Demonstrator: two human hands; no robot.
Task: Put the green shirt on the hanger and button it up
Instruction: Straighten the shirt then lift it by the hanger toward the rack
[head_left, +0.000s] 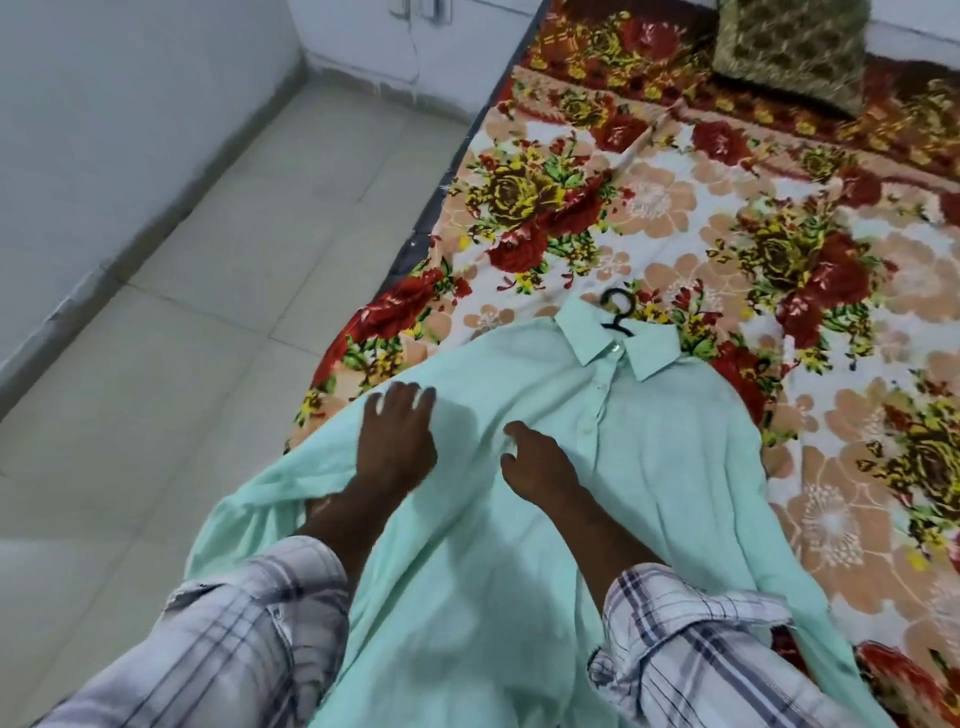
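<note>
The pale green shirt (649, 441) lies front-up on the flowered bed, collar pointing away from me. A black hanger hook (617, 310) sticks out above the collar; the rest of the hanger is hidden inside the shirt. Buttons along the placket near the collar look fastened. My left hand (397, 441) rests flat on the shirt's left chest, fingers spread. Over the shirt's middle, just left of the placket, my right hand (535, 465) lies with loosely curled fingers and holds nothing I can see.
The bed's floral blanket (779, 249) fills the right side, its edge running diagonally past the shirt. A patterned pillow (789, 47) lies at the far end. Pale tiled floor (208, 312) and a white wall are on the left.
</note>
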